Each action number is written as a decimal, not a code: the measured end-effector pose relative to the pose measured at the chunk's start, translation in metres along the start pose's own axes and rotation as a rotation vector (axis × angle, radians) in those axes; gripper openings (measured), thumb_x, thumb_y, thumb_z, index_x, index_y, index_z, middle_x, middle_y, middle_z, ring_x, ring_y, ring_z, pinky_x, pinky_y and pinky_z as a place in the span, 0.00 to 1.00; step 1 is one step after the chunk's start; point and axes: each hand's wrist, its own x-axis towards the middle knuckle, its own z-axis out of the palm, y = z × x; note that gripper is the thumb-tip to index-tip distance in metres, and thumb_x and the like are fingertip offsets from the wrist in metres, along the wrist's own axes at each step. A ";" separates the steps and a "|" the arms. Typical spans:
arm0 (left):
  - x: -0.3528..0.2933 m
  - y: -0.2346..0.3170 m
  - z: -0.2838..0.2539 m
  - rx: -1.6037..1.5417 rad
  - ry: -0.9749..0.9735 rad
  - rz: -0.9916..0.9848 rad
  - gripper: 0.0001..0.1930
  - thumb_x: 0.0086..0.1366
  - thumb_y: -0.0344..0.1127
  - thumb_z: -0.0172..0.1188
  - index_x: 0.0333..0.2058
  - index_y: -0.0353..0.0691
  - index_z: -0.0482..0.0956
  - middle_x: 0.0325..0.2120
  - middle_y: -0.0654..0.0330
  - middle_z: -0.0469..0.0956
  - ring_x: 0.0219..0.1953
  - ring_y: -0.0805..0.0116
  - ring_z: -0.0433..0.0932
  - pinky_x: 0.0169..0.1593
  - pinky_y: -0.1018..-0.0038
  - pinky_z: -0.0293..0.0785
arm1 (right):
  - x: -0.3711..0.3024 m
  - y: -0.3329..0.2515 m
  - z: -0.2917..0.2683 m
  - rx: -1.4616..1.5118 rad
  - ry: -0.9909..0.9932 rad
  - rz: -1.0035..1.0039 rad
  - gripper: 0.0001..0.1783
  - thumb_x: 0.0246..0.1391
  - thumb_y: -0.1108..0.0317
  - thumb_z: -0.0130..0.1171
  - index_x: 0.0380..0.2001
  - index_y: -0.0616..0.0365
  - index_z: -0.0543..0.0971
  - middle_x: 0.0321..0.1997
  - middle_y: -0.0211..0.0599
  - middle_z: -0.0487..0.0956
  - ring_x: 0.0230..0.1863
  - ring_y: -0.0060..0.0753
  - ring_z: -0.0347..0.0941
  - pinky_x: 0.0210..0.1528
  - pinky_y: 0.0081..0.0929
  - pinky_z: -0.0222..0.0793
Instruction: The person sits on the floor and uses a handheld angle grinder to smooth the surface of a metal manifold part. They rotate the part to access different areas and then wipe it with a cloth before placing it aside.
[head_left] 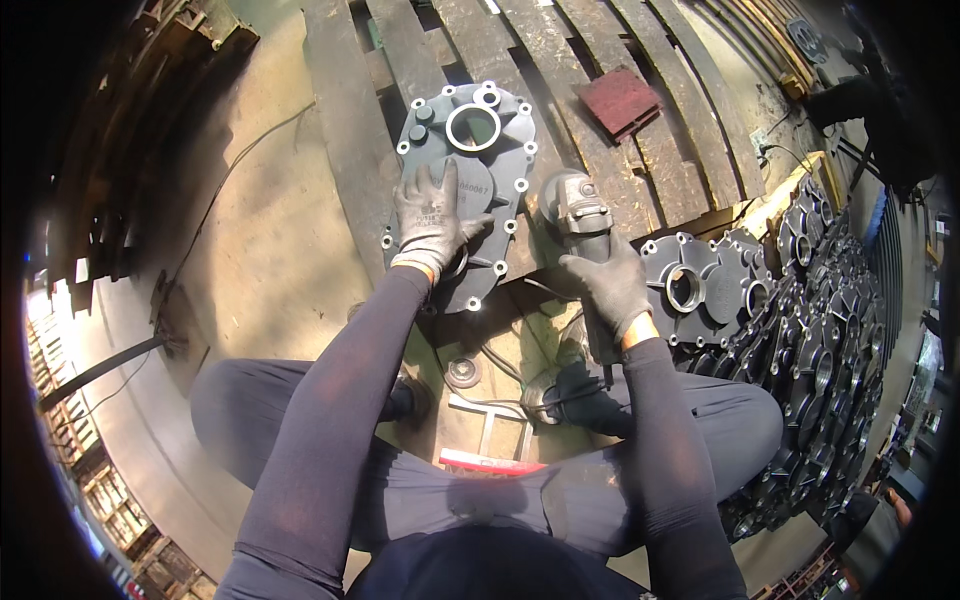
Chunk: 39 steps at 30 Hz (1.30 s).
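A grey cast metal cover [478,185] with a large ringed hole and bolt bosses round its rim lies on a wooden pallet [570,125]. My left hand [432,222], in a grey glove, rests flat on the cover with its fingers spread. To the right of the cover, my gloved right hand [615,285] is wrapped round the body of an angle grinder [585,215]. The grinder's head points away from me, close to the pallet's near edge. Its disc is partly hidden, and I cannot tell whether it spins.
A dark red block [620,103] sits on the pallet at the far right. Many similar castings [800,350] are piled to my right. Between my legs lie a round disc [462,373], cables and a red-and-white metal frame [490,462]. Another cable [235,160] crosses the floor at left.
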 end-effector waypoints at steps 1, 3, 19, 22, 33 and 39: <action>0.000 0.003 -0.006 -0.002 -0.044 0.001 0.62 0.57 0.76 0.73 0.80 0.42 0.62 0.70 0.34 0.67 0.73 0.33 0.66 0.76 0.39 0.57 | 0.001 0.004 0.002 -0.004 0.006 -0.001 0.36 0.46 0.49 0.81 0.50 0.67 0.83 0.47 0.62 0.89 0.50 0.63 0.87 0.56 0.49 0.81; 0.000 0.012 -0.010 0.010 -0.061 -0.051 0.63 0.57 0.76 0.73 0.80 0.40 0.61 0.71 0.33 0.66 0.74 0.32 0.65 0.77 0.38 0.56 | 0.000 -0.001 -0.001 -0.011 0.000 0.018 0.35 0.47 0.50 0.81 0.50 0.66 0.83 0.48 0.61 0.89 0.50 0.62 0.87 0.56 0.48 0.81; -0.013 -0.031 0.006 -0.055 0.002 0.108 0.69 0.47 0.72 0.80 0.77 0.32 0.61 0.69 0.42 0.68 0.67 0.41 0.69 0.73 0.46 0.61 | 0.010 -0.006 0.007 -0.035 0.036 -0.031 0.35 0.48 0.53 0.81 0.54 0.65 0.83 0.48 0.59 0.90 0.50 0.59 0.88 0.56 0.48 0.82; -0.021 -0.038 0.011 -0.041 0.028 0.099 0.69 0.47 0.74 0.79 0.77 0.33 0.61 0.72 0.43 0.65 0.69 0.41 0.68 0.74 0.47 0.59 | 0.006 -0.010 0.015 0.020 -0.035 0.008 0.36 0.48 0.53 0.81 0.56 0.64 0.84 0.49 0.58 0.90 0.51 0.58 0.88 0.57 0.48 0.82; -0.023 -0.037 0.008 -0.111 0.000 0.089 0.68 0.49 0.73 0.78 0.78 0.34 0.59 0.74 0.42 0.62 0.73 0.40 0.64 0.77 0.45 0.55 | 0.008 -0.017 0.034 -0.017 -0.069 -0.023 0.36 0.47 0.50 0.80 0.54 0.63 0.85 0.49 0.57 0.89 0.52 0.58 0.88 0.58 0.47 0.81; -0.022 -0.040 0.011 -0.093 -0.006 0.083 0.68 0.49 0.73 0.78 0.78 0.34 0.59 0.74 0.42 0.62 0.73 0.41 0.64 0.78 0.45 0.54 | 0.008 -0.010 0.032 -0.032 -0.036 -0.027 0.36 0.48 0.51 0.81 0.54 0.64 0.84 0.48 0.57 0.90 0.50 0.57 0.88 0.57 0.47 0.81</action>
